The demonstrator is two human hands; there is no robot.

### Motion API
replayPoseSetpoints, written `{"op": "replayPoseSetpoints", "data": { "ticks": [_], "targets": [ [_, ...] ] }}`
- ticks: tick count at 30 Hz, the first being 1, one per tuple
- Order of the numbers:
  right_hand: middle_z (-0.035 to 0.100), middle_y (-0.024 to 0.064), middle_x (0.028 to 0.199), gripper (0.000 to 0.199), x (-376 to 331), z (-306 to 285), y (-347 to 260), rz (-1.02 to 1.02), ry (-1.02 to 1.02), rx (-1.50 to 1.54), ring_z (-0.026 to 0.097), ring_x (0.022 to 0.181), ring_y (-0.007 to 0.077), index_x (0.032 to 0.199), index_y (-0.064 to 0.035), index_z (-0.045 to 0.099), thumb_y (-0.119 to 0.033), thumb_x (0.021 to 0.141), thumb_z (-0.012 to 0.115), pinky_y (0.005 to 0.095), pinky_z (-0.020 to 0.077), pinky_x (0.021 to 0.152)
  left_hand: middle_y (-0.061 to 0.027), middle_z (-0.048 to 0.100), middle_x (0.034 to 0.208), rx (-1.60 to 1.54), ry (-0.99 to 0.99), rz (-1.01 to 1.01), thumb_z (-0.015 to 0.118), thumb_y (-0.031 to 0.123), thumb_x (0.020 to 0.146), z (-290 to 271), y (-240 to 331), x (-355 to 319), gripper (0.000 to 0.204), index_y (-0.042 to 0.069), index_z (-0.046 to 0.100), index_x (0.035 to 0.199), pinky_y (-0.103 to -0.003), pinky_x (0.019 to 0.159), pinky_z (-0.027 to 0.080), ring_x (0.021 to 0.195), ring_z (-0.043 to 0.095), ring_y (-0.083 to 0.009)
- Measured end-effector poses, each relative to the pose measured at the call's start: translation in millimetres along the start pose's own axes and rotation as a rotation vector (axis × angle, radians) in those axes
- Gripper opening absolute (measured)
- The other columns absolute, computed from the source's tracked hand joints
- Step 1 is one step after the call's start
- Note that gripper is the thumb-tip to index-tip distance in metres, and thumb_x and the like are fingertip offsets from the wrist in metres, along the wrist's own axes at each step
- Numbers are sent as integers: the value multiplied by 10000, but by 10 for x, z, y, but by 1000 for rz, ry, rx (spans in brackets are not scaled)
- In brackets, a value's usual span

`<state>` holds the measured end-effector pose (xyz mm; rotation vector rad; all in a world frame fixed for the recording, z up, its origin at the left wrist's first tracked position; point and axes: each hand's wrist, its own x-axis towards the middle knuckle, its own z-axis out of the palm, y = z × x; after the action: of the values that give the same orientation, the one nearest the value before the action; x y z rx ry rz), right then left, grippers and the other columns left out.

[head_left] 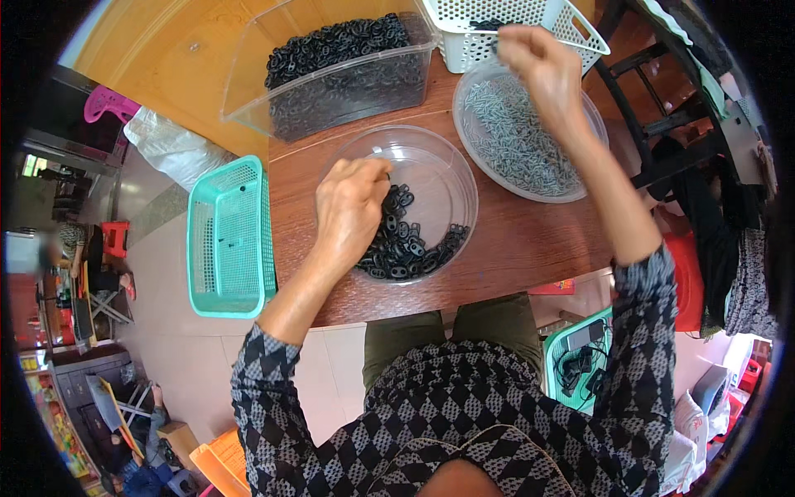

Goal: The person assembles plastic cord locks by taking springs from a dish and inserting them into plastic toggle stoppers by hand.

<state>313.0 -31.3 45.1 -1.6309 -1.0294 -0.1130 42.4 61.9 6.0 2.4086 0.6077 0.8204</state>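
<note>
Covering left part of clear round tub (443, 170), L hand (352, 203) is half curled, hold can't be seen. Blk two-hole pieces (406, 255) lie in tub. R hand (542, 70), pinched near perforated white basket (454, 51), hold also unclear, is above bowl (530, 196) w/ grey pieces (513, 141).

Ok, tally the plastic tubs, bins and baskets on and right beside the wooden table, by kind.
Round clear tubs: 2
Rectangular clear bin: 1
White basket: 1
Green baskets: 2
Total: 6

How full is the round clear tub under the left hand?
Partly full: black pieces heap along the near side of the round tub; beyond them, its bottom is bare.
</note>
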Motion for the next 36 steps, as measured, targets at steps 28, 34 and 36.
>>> {"op": "replayPoseSetpoints", "data": {
  "ticks": [28, 34, 36],
  "targets": [
    [636, 146, 794, 106, -352, 82, 382, -265, -588, -487, 599, 803, 318, 812, -31, 675, -73, 717, 654, 407, 480, 702, -166, 614, 826, 196, -477, 141, 589, -3, 708, 234, -38, 154, 131, 19, 612, 836, -438, 791, 396, 866, 570, -348],
    [599, 148, 727, 65, -283, 272, 459, -379, -684, -625, 575, 775, 344, 672, -29, 602, -64, 722, 624, 457, 463, 674, -98, 570, 786, 62, -347, 117, 639, -9, 710, 24, 85, -26, 112, 25, 604, 810, -398, 759, 408, 819, 552, -293],
    [601, 157, 728, 104, -273, 279, 443, -394, -690, -626, 575, 774, 351, 647, -12, 572, -64, 727, 613, 457, 463, 675, -88, 571, 789, 18, -318, 89, 639, -19, 721, -41, 147, -77, 110, 21, 605, 818, -374, 738, 423, 800, 555, -265]
  ]
}}
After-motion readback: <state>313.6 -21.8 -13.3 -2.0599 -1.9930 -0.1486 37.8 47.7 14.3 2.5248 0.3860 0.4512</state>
